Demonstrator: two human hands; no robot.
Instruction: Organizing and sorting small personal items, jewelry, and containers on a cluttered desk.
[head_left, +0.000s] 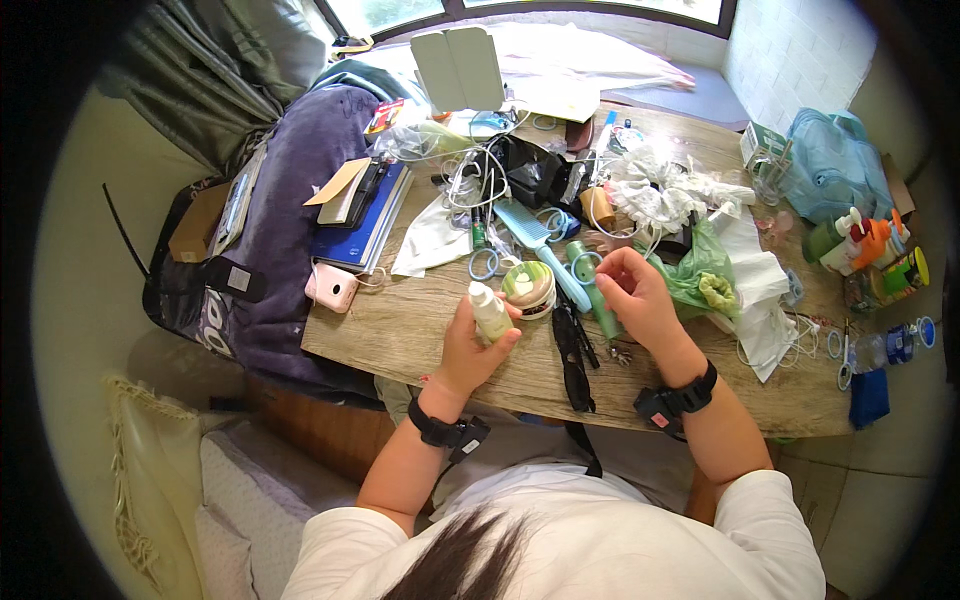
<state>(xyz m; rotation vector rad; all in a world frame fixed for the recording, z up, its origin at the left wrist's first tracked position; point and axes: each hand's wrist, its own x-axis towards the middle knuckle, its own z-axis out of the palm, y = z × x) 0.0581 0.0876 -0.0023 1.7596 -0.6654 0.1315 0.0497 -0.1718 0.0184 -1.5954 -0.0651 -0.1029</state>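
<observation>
I am watching the left hand (470,345) wrapping its fingers around a small pale bottle (489,311), thumb pressing its side, holding it upright just above the wooden table (400,330); the right hand (640,300) is hovering nearby with fingers curling inward, fingertips pinching together, though I cannot tell whether anything small is sitting between them; a round green-lidded jar (529,287) is lying just behind the bottle; a light blue hairbrush (545,250) and a green tube (596,290) are lying between the hands; a pink phone (331,287) is resting well to the left.
</observation>
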